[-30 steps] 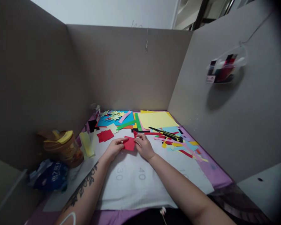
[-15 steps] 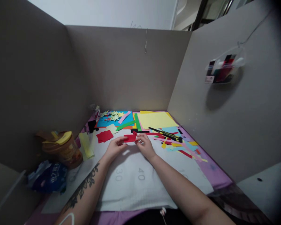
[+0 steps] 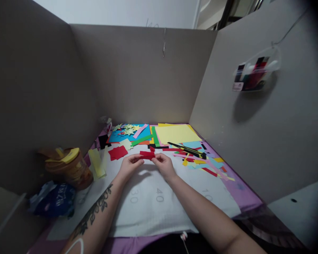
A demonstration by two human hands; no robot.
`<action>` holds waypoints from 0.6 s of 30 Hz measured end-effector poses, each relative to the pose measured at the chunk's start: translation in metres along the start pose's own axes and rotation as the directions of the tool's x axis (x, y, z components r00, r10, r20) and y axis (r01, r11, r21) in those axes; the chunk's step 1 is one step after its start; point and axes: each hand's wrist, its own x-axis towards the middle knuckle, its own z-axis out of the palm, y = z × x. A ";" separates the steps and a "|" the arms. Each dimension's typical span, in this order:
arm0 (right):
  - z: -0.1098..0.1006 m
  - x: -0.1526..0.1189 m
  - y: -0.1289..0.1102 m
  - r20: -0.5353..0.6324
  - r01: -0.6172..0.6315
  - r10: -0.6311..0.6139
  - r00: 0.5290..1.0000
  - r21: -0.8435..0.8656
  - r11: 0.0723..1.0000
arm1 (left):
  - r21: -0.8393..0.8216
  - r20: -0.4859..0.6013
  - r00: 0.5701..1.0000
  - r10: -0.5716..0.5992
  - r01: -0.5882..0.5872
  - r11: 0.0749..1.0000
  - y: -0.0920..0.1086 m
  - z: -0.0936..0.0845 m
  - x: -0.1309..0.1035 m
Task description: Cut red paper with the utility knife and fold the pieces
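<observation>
A small strip of red paper (image 3: pixel 147 155) is stretched between my two hands, a little above the white mat (image 3: pixel 145 218). My left hand (image 3: pixel 130 165) pinches its left end between thumb and fingers. At the right end, my right hand (image 3: pixel 163 164) grips it the same way. Just behind the strip lies a small red scrap (image 3: pixel 152 149). Left of the strip, red paper squares (image 3: pixel 118 152) rest in a loose pile. A black and yellow utility knife (image 3: pixel 188 150) lies on paper scraps to the right.
Yellow sheets (image 3: pixel 177 134) and a blue sheet (image 3: pixel 116 136) with paper stars (image 3: pixel 129 130) lie at the back. A brown tub (image 3: pixel 78 171) and a blue packet (image 3: pixel 54 201) stand left. Grey panels (image 3: pixel 143 77) enclose the table; a clear pouch (image 3: pixel 251 76) hangs right.
The red strip looks narrower from my viewpoint, and my right fingers have closed lower on its end. The red bit at its upper right now lies apart behind it. My view shifted slightly.
</observation>
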 end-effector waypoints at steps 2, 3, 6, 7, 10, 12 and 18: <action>0.000 -0.001 -0.001 0.007 0.016 -0.016 1.000 -0.019 1.000 | 0.008 0.000 1.000 0.000 0.000 1.000 0.000 0.001 -0.001; 0.000 -0.001 -0.001 0.014 0.018 -0.018 1.000 -0.017 1.000 | 0.011 0.004 1.000 0.001 -0.001 1.000 0.000 0.001 -0.001; 0.001 -0.001 -0.003 0.020 0.004 -0.004 1.000 0.022 1.000 | 0.017 0.007 1.000 -0.005 0.005 1.000 0.000 0.000 -0.001; 0.001 -0.001 -0.003 0.011 -0.002 0.001 1.000 0.031 1.000 | 0.016 0.005 1.000 -0.009 0.009 1.000 -0.001 0.000 -0.001; 0.002 0.000 -0.003 -0.029 -0.010 0.011 1.000 0.029 1.000 | 0.000 -0.007 1.000 -0.019 0.019 1.000 -0.003 0.000 0.001; 0.002 -0.001 -0.004 -0.047 -0.021 0.022 0.999 0.017 1.000 | -0.012 -0.021 1.000 -0.023 0.023 1.000 -0.004 0.001 0.001; 0.003 -0.002 -0.010 -0.067 -0.035 0.035 0.997 0.002 0.999 | -0.031 -0.059 0.997 -0.049 0.047 0.998 -0.006 0.003 0.001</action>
